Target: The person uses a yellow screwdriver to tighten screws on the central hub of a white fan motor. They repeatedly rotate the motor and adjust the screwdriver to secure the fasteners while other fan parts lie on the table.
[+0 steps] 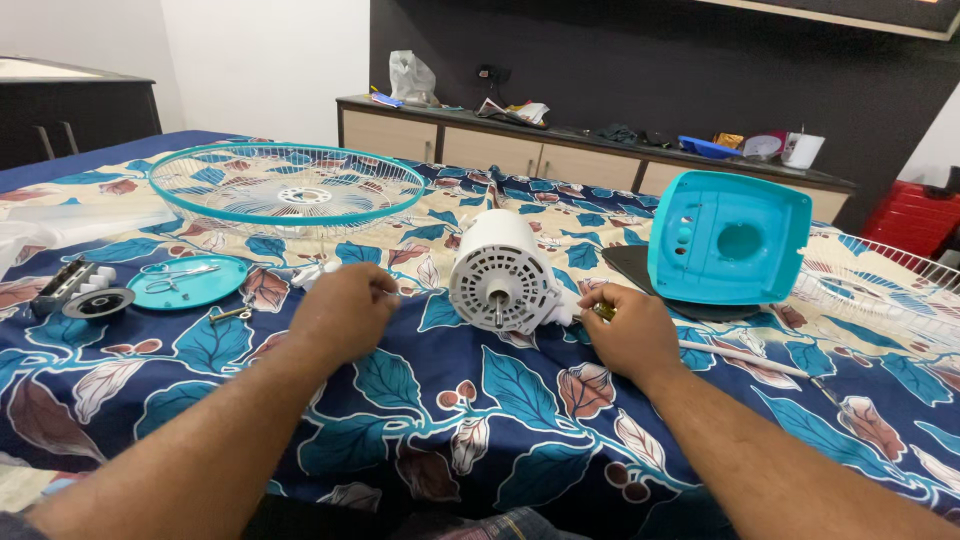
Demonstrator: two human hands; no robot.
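- At far left, on the blue floral bedsheet (520,400): grey rectangular plastic switch block with white push buttons (68,280), touching a round grey metal-rimmed cap (97,302).
- Just to the right: flat turquoise round plastic disc (190,282) carrying a small pair of metal scissors (178,275).
- Behind these: large round white wire fan guard with turquoise rim (288,190), lying flat.
- Near the disc's right edge: small brass-coloured metal piece (230,315) on the sheet.
- Left hand (343,312): knuckles up, fingers curled in over something small; contents hidden, so cannot tell what is gripped, if anything. Small white plastic part (312,272) just beside its far side.
- Centre, between the two hands: white cylindrical plastic fan motor housing with vented face (502,270), lying on its side, metal shaft (497,305) pointing toward the camera. Neither hand clearly touching the housing.
- Right hand (632,332): closed, fingertips pinched on a small yellow-and-dark object (603,311) right at the housing's lower right edge; kind not clear.
- Passing under the right hand toward the right: thin white rod (745,360) lying on the sheet.
- Further right: turquoise squarish plastic fan base cover (728,238), tilted up, resting over a dark flat plate (625,265).
- At far right: second white wire fan guard (885,285), partly out of view.
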